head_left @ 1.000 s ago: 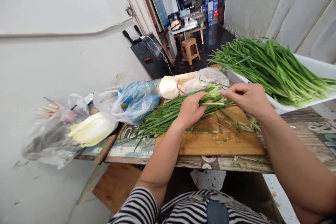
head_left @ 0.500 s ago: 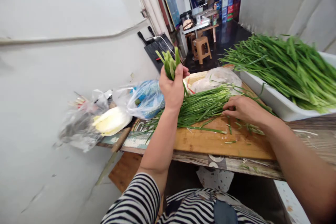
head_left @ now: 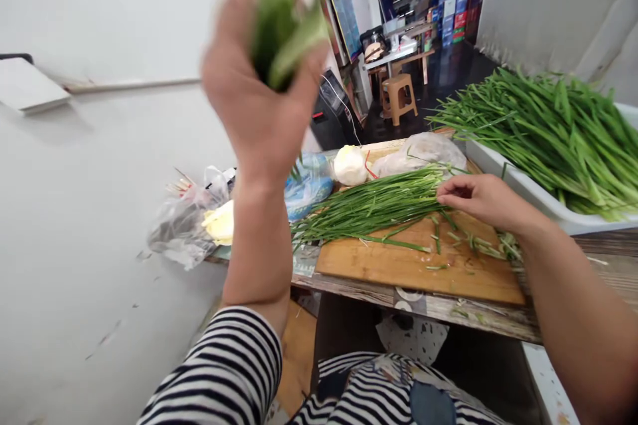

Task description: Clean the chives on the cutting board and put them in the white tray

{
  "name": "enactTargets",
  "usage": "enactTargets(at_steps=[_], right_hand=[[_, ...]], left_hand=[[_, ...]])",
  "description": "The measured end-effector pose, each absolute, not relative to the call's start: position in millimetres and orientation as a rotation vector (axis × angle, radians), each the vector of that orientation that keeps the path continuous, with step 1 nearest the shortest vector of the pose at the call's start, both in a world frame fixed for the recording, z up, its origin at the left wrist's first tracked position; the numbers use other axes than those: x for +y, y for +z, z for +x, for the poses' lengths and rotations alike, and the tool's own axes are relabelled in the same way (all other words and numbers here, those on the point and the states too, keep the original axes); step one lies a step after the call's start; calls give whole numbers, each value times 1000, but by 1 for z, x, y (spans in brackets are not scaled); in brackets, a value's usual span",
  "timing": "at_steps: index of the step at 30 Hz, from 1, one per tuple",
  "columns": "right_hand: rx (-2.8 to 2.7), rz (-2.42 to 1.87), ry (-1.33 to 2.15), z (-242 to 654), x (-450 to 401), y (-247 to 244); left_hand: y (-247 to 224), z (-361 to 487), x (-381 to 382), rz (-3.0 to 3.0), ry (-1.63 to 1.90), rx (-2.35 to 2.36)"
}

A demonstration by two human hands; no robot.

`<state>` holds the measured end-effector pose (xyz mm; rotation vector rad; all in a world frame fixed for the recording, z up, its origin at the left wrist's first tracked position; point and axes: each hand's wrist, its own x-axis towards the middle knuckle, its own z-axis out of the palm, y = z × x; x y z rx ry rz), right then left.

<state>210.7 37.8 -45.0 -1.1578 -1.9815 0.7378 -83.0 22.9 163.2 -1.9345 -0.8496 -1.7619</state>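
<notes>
Raised high over the left end of the table, my left hand [head_left: 259, 99] is closed around a bunch of garlic chives [head_left: 279, 20]; both are smeared by motion. On the wooden cutting board [head_left: 379, 262] lies a long pile of garlic chives [head_left: 379, 202], its cut ends toward the right. My right hand [head_left: 481, 202] is low beside those ends, thumb and forefinger pinched together at the tips. Whatever is between them is too small to make out. Short chive trimmings [head_left: 478, 246] are scattered on the board below this hand.
A white tub [head_left: 563, 216] heaped with loose chives [head_left: 558, 133] stands at the right. Behind the board are a plastic bag [head_left: 423, 151] and a pale round vegetable [head_left: 350, 166]. Farther left sit a blue bag [head_left: 309, 189], a cabbage piece [head_left: 219, 224] and a grey bag [head_left: 182, 232] by the wall.
My left hand has risen and swung left, closer to the camera, with the chives in it. My right hand has shifted slightly at the pile's cut ends. The view has turned a little left.
</notes>
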Motion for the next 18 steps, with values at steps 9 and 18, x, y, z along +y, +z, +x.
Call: enactTargets(at_steps=[9, 18], right_hand=[[-1808, -1193, 717, 202, 33, -43], [-1744, -1465, 393, 216, 36, -46]], left_hand=[[2, -32, 40, -2816, -800, -1274], [-38, -14, 55, -2830, -945, -1310]])
